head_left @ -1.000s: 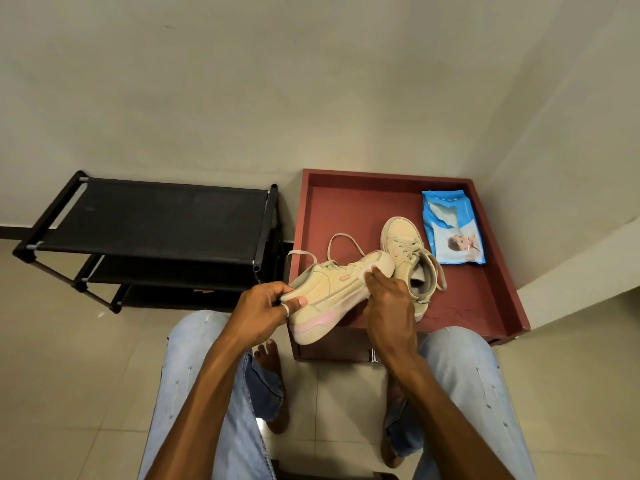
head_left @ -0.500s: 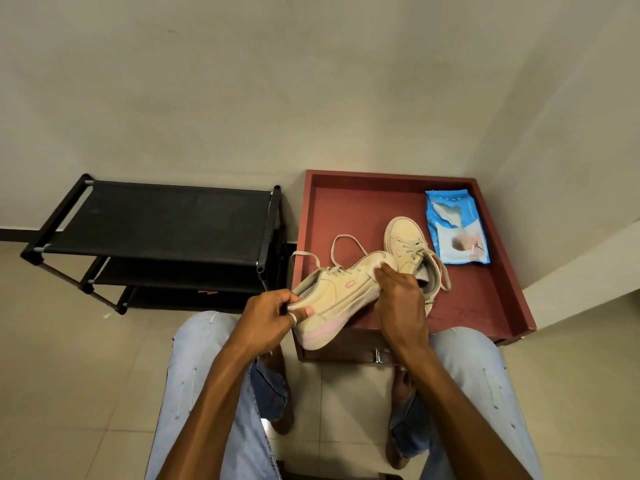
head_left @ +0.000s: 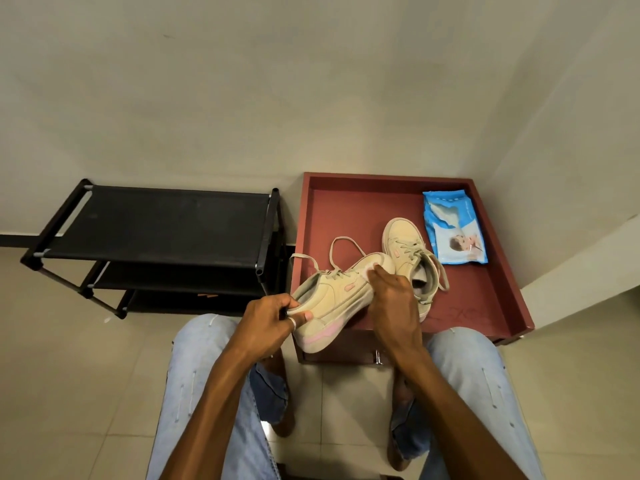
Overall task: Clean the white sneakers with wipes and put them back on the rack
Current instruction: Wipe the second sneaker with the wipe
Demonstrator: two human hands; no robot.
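Held sneaker is up in the middle of my feed, gripped at both ends, over the near left corner of the tray. Rest of it, left to right:

Black shoe rack stands far left against the wall, with fabric shelves stacked one under another. Its right posts are just beside the tray.

Left hand has the heel end. The thumb is pressed on the outside of the heel and the fingers are curled over the collar, with a ring showing on one finger. The heel hangs out past the tray's rim toward my knees.

The shoe is tipped on its side, pink-striped sole edge facing me. Its long axis runs diagonally, heel low left and toe up right, and the loose laces loop off the far side.

Right hand is clamped on the toe end, fingers bent down over it. There's a pale bit under the fingertips that might be a wipe, but I can't tell.

Red tray has a raised rim and holds two things. The second sneaker has its toe pointing away at the wall and its heel toward me, partly hidden behind the right hand. Just right of it, in the far right corner, the blue wipes pack lies flat with its flap peeled open.
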